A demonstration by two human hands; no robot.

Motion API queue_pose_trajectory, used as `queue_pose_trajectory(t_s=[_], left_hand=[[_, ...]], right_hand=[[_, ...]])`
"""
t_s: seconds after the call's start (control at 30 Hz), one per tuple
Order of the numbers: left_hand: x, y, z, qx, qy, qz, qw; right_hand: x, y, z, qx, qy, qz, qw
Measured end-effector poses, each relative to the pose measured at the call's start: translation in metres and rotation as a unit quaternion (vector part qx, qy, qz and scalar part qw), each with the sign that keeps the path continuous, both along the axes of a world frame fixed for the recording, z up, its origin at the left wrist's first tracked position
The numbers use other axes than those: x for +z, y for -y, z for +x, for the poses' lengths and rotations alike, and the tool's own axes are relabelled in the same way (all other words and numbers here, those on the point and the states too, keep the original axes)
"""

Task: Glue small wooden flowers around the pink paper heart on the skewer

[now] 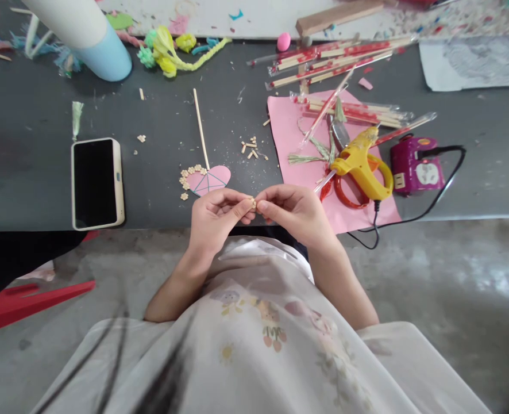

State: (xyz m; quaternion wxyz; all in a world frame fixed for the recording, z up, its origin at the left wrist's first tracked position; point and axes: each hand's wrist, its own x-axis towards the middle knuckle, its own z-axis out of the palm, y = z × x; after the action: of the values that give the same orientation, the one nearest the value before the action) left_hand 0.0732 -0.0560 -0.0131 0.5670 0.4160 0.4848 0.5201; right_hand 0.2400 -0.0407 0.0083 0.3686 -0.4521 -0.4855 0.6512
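Pinching a tiny beige piece (253, 203) in the fingertip grip of left hand (215, 216) and right hand (296, 211), could drop or crack it by squeezing too hard.

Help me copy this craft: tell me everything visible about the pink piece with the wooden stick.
The pink piece has a rounded outline and looks like paper or thin foam. It lies on the dark grey table, its lower edge hidden by the left hand; whether they touch is unclear. Thin, dark bluish lines cross its face. Small, pale, wood-looking flower shapes edge its upper left. The slim wooden stick extends from its upper edge, away from the person.
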Motion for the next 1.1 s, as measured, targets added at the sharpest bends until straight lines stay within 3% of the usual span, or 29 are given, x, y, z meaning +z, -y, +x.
queue_pose_trajectory(t_s=[0.23,0.53,0.7,0.8,0.93,1.1], left_hand=[[0.002,0.002,0.002,0.015,-0.035,0.005,0.999],[0.002,0.001,0.002,-0.009,0.022,-0.003,1.0],[0.004,-0.001,0.002,0.013,0.036,-0.016,0.999],[0.004,-0.002,-0.001,0.03,0.037,-0.016,0.999],[0.002,-0.004,-0.004,0.044,0.02,-0.017,0.999],[0.0,-0.005,-0.006,0.049,0.003,-0.01,0.999]], right_hand=[[0.001,-0.001,0.001,0.005,0.013,0.002,1.0],[0.001,-0.001,0.002,0.002,-0.041,-0.016,0.999],[-0.001,-0.002,0.001,-0.035,0.001,-0.004,0.999],[-0.006,-0.002,0.004,-0.067,0.077,0.039,0.994],[-0.012,-0.005,0.01,-0.087,0.246,0.149,0.954],[-0.007,-0.013,0.017,-0.066,0.448,0.253,0.855]])
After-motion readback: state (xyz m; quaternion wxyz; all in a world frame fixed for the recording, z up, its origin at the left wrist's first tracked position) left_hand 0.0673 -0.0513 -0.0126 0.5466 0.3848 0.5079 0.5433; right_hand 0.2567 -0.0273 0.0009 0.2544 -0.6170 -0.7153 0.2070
